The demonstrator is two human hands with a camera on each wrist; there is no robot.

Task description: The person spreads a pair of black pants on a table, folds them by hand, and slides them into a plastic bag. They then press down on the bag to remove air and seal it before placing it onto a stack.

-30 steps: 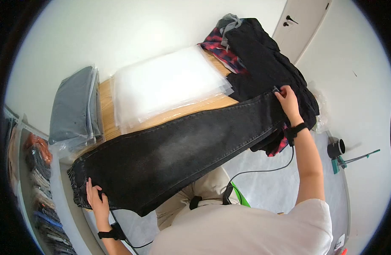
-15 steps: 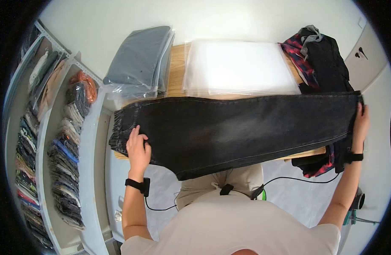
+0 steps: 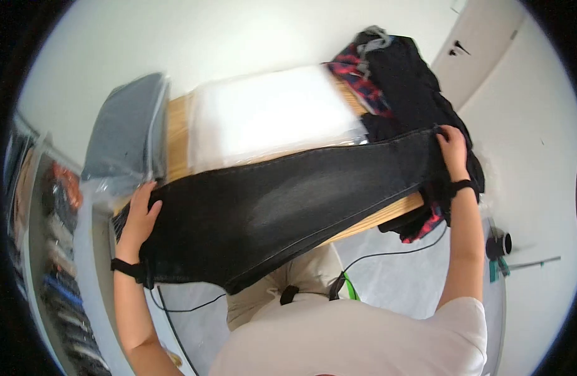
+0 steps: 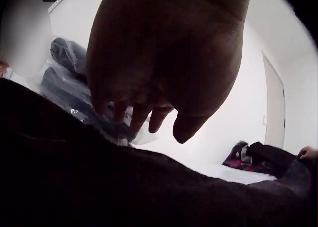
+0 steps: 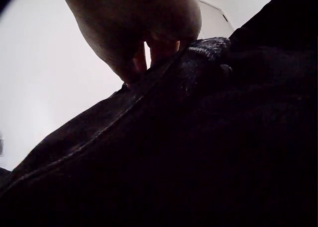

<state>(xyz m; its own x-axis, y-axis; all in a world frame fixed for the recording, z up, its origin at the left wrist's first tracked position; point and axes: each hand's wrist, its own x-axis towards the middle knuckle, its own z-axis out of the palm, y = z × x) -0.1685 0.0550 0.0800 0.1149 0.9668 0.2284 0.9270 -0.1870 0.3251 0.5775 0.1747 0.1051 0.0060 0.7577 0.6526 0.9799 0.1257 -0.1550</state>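
Note:
A pair of black jeans (image 3: 288, 194), folded lengthwise, lies across the front of the wooden table (image 3: 179, 135) with its near edge hanging past the tabletop. My left hand (image 3: 140, 216) rests over the elastic waist end, its fingers extended toward the upper edge. In the left wrist view the fingers (image 4: 141, 120) and thumb are spread apart above dark cloth. At the opposite end, my right hand (image 3: 453, 151) pinches the upper corner of the leg hem. The right wrist view has its fingertips (image 5: 136, 73) down at the cloth edge, partly hidden behind the fabric.
Clear plastic bags (image 3: 269, 116) are stacked behind the jeans. Bagged grey clothing (image 3: 127, 128) stands at the back left, and a pile of dark clothes (image 3: 407, 78) with red plaid at the right. Shelves of packed garments (image 3: 66, 250) line the left side.
The left hand has moved from the lower part of the waist end up to its top edge. The right hand stays at the hem corner. The head view has swung about.

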